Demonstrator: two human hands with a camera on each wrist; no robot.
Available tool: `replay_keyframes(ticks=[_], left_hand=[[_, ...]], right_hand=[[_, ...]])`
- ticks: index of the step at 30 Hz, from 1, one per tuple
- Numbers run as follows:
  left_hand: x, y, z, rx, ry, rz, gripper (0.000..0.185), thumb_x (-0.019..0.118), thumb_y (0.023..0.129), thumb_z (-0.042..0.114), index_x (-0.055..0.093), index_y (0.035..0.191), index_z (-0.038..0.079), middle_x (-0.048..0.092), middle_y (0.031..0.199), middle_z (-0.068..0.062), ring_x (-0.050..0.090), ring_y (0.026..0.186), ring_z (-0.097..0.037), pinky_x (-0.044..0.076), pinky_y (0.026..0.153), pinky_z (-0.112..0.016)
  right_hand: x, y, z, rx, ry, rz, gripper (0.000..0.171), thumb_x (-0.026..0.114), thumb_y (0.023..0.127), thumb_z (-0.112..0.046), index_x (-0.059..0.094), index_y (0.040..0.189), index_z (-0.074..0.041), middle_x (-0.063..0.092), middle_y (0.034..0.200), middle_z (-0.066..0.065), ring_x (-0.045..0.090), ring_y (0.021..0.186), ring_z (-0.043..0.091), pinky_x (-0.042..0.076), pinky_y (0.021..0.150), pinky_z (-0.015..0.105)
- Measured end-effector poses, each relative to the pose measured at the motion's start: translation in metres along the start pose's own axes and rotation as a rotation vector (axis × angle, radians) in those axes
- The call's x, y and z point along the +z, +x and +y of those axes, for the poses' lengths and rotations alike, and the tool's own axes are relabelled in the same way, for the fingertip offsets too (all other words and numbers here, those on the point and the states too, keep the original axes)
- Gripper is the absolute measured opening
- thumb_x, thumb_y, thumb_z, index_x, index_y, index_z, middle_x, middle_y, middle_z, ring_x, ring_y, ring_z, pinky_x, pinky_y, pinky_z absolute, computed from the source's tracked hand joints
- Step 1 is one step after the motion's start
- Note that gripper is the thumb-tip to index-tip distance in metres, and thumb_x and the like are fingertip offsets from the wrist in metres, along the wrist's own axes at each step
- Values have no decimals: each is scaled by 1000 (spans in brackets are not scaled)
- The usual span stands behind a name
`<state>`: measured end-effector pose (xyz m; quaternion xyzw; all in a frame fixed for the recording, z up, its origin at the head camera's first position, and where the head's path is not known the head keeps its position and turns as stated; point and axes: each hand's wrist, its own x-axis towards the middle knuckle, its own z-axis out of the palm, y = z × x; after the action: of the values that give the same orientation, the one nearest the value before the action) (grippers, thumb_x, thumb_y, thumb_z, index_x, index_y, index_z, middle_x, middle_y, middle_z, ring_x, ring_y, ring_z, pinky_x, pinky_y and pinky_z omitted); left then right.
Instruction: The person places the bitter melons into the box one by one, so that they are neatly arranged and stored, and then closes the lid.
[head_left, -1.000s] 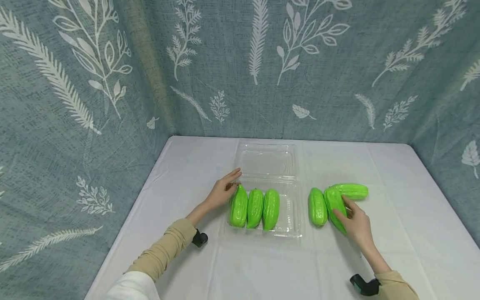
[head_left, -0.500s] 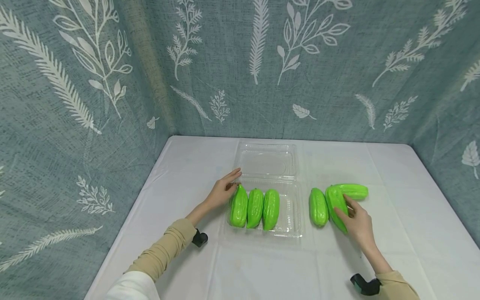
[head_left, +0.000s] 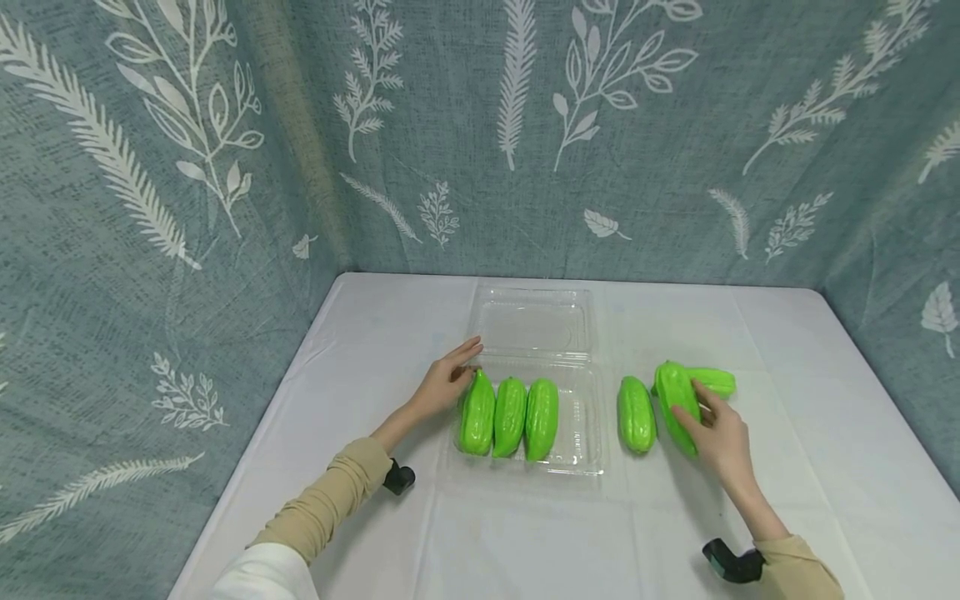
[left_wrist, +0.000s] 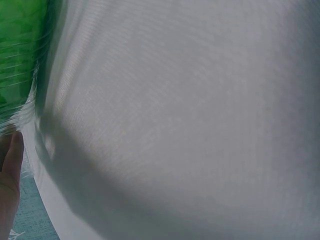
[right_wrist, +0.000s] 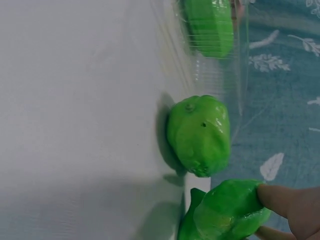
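Here the right hand (head_left: 716,437) has its fingers curled round a bright green ridged plastic gourd (head_left: 677,402), thumb on its near side — it looks tilted up off the white tablecloth (head_left: 525,533), its far end over a second green gourd lying crosswise (head_left: 716,381) just beyond the fingertips. A third loose green gourd (head_left: 636,413) sits just to the thumb side, apart from the held one. The left hand (head_left: 442,387) rests with relaxed, slightly spread fingers on the left rim of the clear plastic clamshell tray (head_left: 581,421), touching the nearest of the three green gourds packed inside (head_left: 510,415). Risk, as a guess: the glossy gourd could slip from a grip set near one end, or swing into the neighbour gourd and roll it — and the light tray may slide if the left hand eases off. No brand, label or writing readable anywhere.
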<state>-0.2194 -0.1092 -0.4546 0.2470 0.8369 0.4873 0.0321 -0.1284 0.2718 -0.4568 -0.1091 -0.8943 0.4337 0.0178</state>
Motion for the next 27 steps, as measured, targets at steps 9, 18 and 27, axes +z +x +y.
replay_keyframes(ticks=[9,18,27], left_hand=[[-1,0,-1,5,0,-3,44,45,92,-10,39,136,-15,30,149,-29,56,116,-44,47,101,-49],[-2,0,1,7,18,-9,44,45,92,-10,39,136,-14,30,149,-28,56,116,-44,47,101,-48],[0,0,-1,12,14,-6,44,45,92,-10,39,136,-15,30,149,-29,55,116,-44,47,101,-49]], right_hand=[[-6,5,-7,-3,40,35,65,54,96,-26,26,147,1,35,146,30,43,127,48,46,101,50],[-9,11,-12,-21,56,97,64,53,97,-29,27,147,2,39,142,32,46,125,48,48,97,50],[-14,15,-19,-20,92,137,64,52,97,-32,28,147,-1,40,143,30,47,125,47,47,97,48]])
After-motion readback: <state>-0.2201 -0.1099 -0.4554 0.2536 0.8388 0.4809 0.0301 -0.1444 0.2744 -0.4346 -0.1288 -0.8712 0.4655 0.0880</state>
